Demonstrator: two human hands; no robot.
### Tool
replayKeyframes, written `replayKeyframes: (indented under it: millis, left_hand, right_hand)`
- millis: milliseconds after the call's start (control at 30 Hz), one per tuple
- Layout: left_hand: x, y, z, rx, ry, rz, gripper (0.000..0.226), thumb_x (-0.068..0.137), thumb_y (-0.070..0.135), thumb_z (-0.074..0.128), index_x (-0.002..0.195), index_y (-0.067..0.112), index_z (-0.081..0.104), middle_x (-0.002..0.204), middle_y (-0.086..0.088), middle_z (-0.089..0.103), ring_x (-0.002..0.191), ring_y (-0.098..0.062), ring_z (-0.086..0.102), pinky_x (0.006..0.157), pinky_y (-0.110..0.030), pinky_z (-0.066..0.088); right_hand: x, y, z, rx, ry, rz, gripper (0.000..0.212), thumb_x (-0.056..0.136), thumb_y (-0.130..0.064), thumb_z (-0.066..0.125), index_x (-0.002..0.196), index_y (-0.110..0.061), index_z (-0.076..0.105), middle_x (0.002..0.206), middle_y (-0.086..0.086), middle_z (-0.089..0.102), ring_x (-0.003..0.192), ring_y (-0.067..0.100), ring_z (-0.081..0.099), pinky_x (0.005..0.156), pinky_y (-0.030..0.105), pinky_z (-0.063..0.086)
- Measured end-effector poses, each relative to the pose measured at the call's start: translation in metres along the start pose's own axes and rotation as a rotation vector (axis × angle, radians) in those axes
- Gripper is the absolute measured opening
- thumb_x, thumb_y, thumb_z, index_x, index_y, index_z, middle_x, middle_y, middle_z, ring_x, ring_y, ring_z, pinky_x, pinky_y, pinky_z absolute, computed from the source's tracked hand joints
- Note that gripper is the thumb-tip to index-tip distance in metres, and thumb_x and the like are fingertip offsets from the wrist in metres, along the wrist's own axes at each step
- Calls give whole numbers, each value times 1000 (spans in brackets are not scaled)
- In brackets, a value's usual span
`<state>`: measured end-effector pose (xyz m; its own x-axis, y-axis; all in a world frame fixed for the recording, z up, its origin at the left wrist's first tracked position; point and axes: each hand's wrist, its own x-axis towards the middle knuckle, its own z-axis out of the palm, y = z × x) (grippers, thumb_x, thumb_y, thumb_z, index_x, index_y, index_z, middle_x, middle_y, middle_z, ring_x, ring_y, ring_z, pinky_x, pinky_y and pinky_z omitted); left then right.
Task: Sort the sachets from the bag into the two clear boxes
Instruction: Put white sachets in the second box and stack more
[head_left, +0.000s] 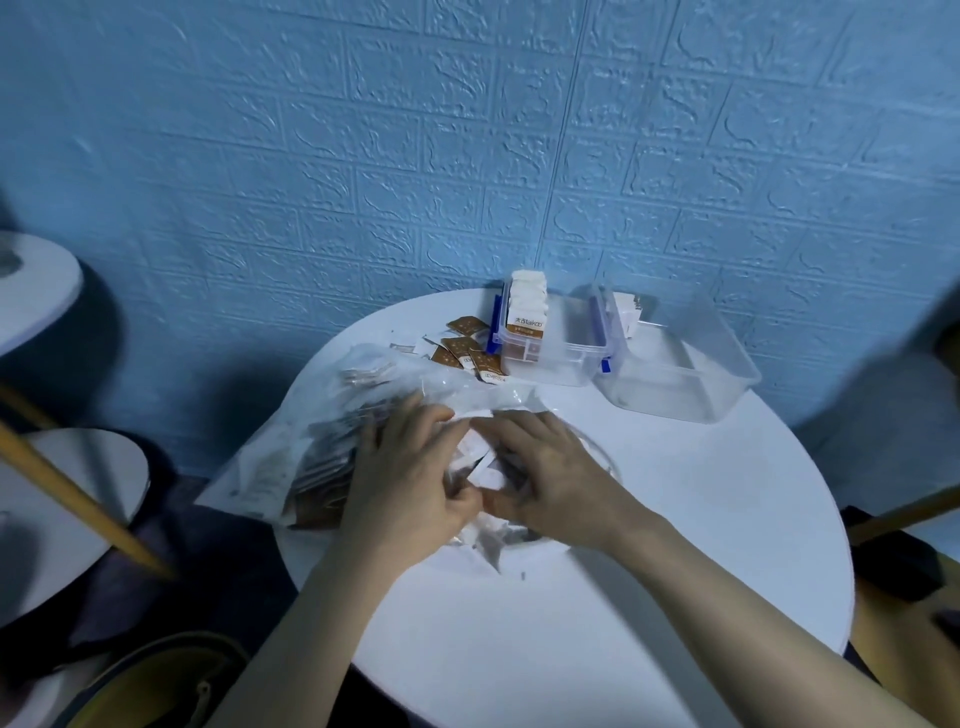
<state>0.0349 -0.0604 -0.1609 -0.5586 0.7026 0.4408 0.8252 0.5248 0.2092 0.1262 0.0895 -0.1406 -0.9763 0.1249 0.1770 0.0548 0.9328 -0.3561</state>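
Hands, left and right, pinch white sachets at the bag mouth

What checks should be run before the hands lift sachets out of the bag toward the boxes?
1. Both hands on the bag: left hand and right hand, ok.
2. Firm hold on sachets: cannot tell.
3. Left clear box open, with room: ok.
4. Right clear box open, nearly empty: ok.
5. Loose brown sachets beside the left box still unsorted: not ok.
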Motion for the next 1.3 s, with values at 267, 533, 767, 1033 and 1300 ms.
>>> replayKeyframes:
  millis: [267, 533, 767, 1033, 1300]
  left_hand:
    - [-5, -12, 0, -233, -24, -45, 62, 73, 30, 52, 131, 8, 54, 136, 1, 48, 116, -19, 54, 94, -33, 47]
    - [-11, -12, 1, -217, -26, -26, 63, 75, 36, 32, 126, 8, 56, 129, -2, 52, 116, -21, 54, 93, -41, 50]
    - [-12, -12, 4, -180, -9, 96, 59, 79, 24, 34, 134, 12, 48, 130, -1, 52, 122, -21, 46, 108, -39, 34]
    - [-13, -12, 7, -22, -86, 138, 56, 76, 25, 37, 126, 20, 62, 126, -1, 57, 120, -28, 51, 101, -56, 39]
    - [-23, -5, 4, -129, -45, 248, 44, 75, 27, 43, 106, 29, 74, 128, 0, 59, 132, -27, 39, 112, -56, 21]
  right_hand:
    - [26, -6, 0, 102, -217, -33, 76, 89, -52, 58, 151, -27, 23, 151, 0, 32, 140, 19, 26, 116, 38, 19]
    - [8, 6, 4, 34, -153, -72, 57, 85, -41, 60, 138, -32, 41, 133, -9, 40, 124, 12, 38, 100, 31, 25]
    - [-1, 9, 4, 28, -146, -106, 69, 69, -74, 42, 134, -51, 39, 144, -32, 28, 126, 2, 33, 104, 28, 20]
    - [-14, 18, -3, -84, -44, -272, 44, 69, -54, 58, 112, -46, 61, 110, -19, 55, 100, 6, 48, 83, 19, 24]
    - [-43, 45, -3, -6, 176, -273, 31, 69, -36, 73, 99, -34, 69, 103, -16, 60, 94, 12, 58, 78, 23, 36]
